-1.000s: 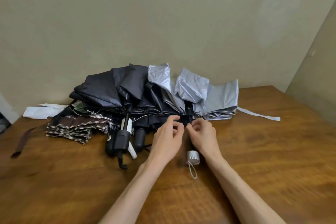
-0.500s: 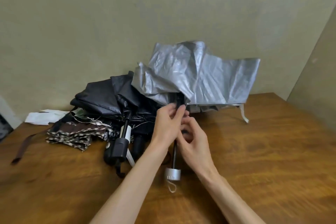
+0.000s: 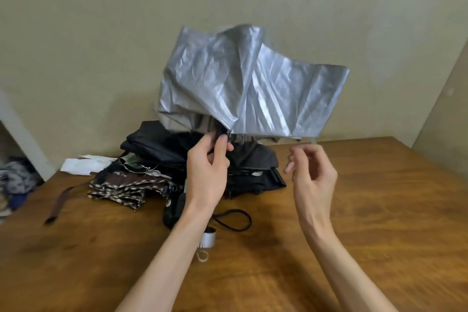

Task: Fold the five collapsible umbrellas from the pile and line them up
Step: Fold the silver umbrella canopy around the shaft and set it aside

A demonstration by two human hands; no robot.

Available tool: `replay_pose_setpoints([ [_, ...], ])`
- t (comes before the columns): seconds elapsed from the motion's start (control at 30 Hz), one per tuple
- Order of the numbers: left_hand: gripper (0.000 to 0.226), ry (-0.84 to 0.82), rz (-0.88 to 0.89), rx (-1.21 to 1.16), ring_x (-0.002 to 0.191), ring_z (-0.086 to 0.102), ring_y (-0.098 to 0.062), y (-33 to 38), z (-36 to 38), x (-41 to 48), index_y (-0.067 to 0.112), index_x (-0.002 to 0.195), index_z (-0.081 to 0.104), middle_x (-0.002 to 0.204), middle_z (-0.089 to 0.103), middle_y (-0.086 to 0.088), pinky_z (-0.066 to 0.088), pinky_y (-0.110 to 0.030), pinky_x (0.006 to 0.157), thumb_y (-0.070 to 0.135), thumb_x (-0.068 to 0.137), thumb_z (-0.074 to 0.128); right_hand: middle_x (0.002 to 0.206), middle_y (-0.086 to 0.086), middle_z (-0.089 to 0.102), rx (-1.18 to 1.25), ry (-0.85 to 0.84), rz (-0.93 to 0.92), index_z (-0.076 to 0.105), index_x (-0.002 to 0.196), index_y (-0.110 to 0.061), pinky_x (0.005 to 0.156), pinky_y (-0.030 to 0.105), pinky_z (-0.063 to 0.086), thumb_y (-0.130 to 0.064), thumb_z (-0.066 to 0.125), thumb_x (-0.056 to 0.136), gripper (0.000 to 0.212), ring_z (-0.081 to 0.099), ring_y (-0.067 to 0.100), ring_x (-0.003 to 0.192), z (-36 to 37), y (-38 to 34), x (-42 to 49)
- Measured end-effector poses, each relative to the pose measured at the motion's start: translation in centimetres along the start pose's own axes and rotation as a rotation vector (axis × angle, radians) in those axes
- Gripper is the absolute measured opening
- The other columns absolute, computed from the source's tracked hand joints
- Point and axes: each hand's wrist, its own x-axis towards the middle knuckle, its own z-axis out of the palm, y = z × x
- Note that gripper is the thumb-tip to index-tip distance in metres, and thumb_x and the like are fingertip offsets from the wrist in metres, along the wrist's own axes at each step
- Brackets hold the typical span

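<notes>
Left hand (image 3: 207,172) pinched the crinkly silver collapsible umbrella (image 3: 248,83) near its ribs, holding it above the wooden table (image 3: 379,210), clear of the dark umbrella pile (image 3: 162,149), probably to gather pleats. Right hand (image 3: 314,175) hovered half-open, empty.

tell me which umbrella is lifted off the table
The silver umbrella: the left hand grips it under its canopy and holds it in the air. The black umbrellas and the brown patterned umbrella lie piled on the table.
</notes>
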Motion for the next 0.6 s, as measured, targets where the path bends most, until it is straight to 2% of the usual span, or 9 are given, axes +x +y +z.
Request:
replay_pose_setpoints([
  [0.1,0.022,0.065,0.067,-0.039,0.045,0.037,-0.005,2.4,-0.4,0.6,0.008,0.102,0.067,0.056,0.054,0.018,0.030,-0.013,0.045,0.020,0.112,0.052,0.076,0.014,0.062,0.014,-0.029,0.005,0.066,0.099,-0.011,0.064,0.027,0.046,-0.010,0.057,0.108,0.013,0.055,0.014,0.066,0.3,-0.9,0.7],
  [0.23,0.025,0.138,0.045,-0.055,0.051,0.037,-0.010,2.6,-0.8,1.3,0.006,0.101,0.068,0.067,0.062,0.016,0.031,-0.017,0.046,0.023,0.112,0.053,0.092,0.004,0.068,-0.009,-0.112,0.029,0.067,0.107,-0.018,0.073,0.024,0.050,-0.013,0.062,0.106,0.007,0.064,0.015,0.080,0.7,-1.4,0.9],
  [0.33,0.032,0.140,-0.038,-0.035,0.049,0.030,-0.009,0.5,-1.1,0.6,0.001,0.094,0.062,0.056,0.052,0.017,0.026,-0.017,0.043,0.024,0.113,0.050,0.097,0.002,0.069,-0.035,-0.146,0.000,0.067,0.105,-0.019,0.080,0.029,0.052,-0.014,0.068,0.103,0.005,0.063,0.026,0.089,1.5,-1.4,0.3],
  [0.43,0.035,0.141,-0.116,-0.026,0.049,0.030,-0.010,-2.4,-1.9,-0.7,0.002,0.093,0.061,0.054,0.045,0.013,0.024,-0.020,0.044,0.026,0.114,0.046,0.102,0.000,0.069,-0.022,-0.127,0.028,0.065,0.106,-0.018,0.080,0.023,0.051,-0.017,0.070,0.102,0.006,0.063,0.021,0.091,2.5,-1.2,0.1],
  [0.53,0.035,0.155,-0.205,-0.125,0.050,0.031,-0.012,-4.7,-2.8,-1.3,0.000,0.094,0.059,0.069,0.051,-0.004,0.021,-0.022,0.043,0.023,0.115,0.044,0.111,-0.003,0.069,0.024,-0.061,0.127,0.065,0.111,-0.021,0.089,0.021,0.051,-0.022,0.066,0.105,0.007,0.066,0.012,0.104,3.6,-0.3,0.7],
  [0.6,0.033,0.154,-0.237,-0.192,0.049,0.034,-0.010,-5.4,-3.3,-1.4,0.001,0.094,0.059,0.080,0.061,0.003,0.021,-0.020,0.042,0.021,0.115,0.043,0.118,-0.003,0.067,0.030,-0.023,0.205,0.063,0.115,-0.022,0.092,0.019,0.049,-0.026,0.064,0.106,0.011,0.064,0.011,0.112,4.5,0.5,1.1],
])
